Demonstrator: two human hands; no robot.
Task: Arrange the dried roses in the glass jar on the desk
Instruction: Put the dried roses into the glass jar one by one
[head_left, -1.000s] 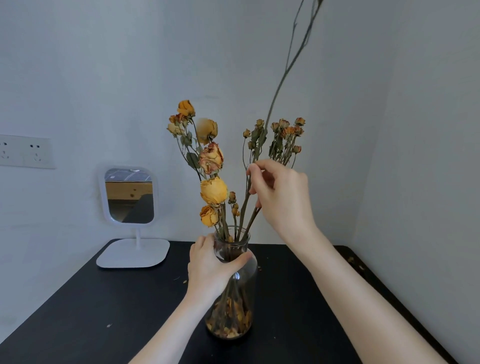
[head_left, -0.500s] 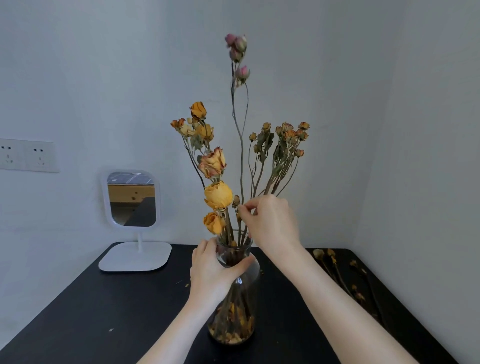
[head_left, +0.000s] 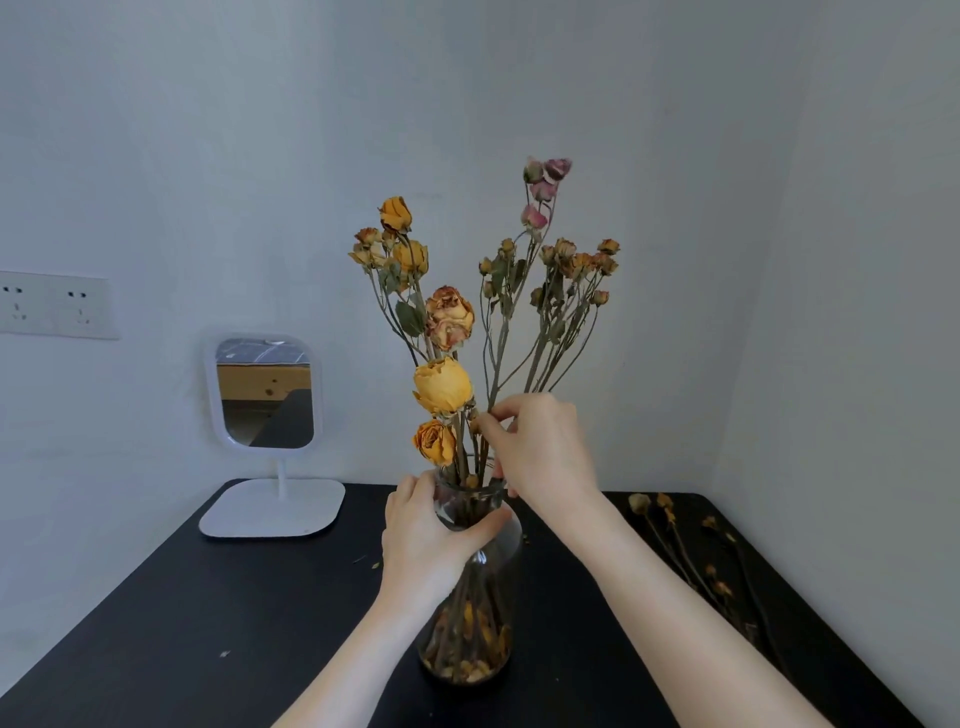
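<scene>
The clear glass jar (head_left: 480, 618) with a narrow neck stands upright on the black desk (head_left: 208, 623), near the front and about in the middle. The left hand (head_left: 421, 543) grips its neck, with the thumb on the near side and the fingers curled around the far side. At the bottom of the jar lies a layer of fallen brown and orange petals (head_left: 467, 662), and the stem ends stand in it.

The dried roses (head_left: 442, 387) rise from the mouth and spread like a fan. On the left are large yellow and orange heads, one beige with brown edges (head_left: 451, 317). On the right are many small orange buds (head_left: 582, 260) on thin branching stems. The tallest stem carries pale pink buds (head_left: 543, 182).

The right hand (head_left: 545, 457) is just above the mouth of the jar. Its thumb and forefinger pinch thin stems there; which stem exactly, I cannot tell.

More loose dried stems (head_left: 675, 543) lie flat on the desk at the right, well apart from the jar. A white standing mirror (head_left: 265, 395) is at the back left, and a white wall socket (head_left: 52, 304) is on the wall.
</scene>
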